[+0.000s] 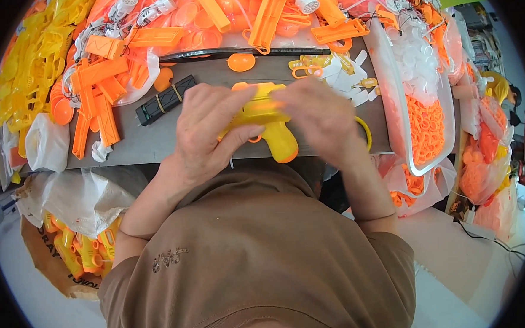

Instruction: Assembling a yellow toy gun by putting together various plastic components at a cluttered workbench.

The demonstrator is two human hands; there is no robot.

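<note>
A yellow toy gun [280, 142] with an orange-tipped grip is held over the near edge of the grey table [113, 149]. My left hand [204, 124] is closed round its left part, the thumb pressed along the near side. At its right end is my right hand [327, 120], smeared by motion, so its fingers do not show clearly. Part of the toy's upper body is hidden behind both hands. Just beyond my left hand lies a long black block [167, 100] wrapped with tan bands. An orange oval cap [241, 62] sits beyond the toy.
Orange plastic parts [216, 9] heap along the far side, with yellow frames [37, 51] at the left. White and gold stickers [344, 73] lie on the right. A clear bin [416, 171] holds orange rings [426, 128]. At lower left, a bag contains yellow toy bodies [89, 253].
</note>
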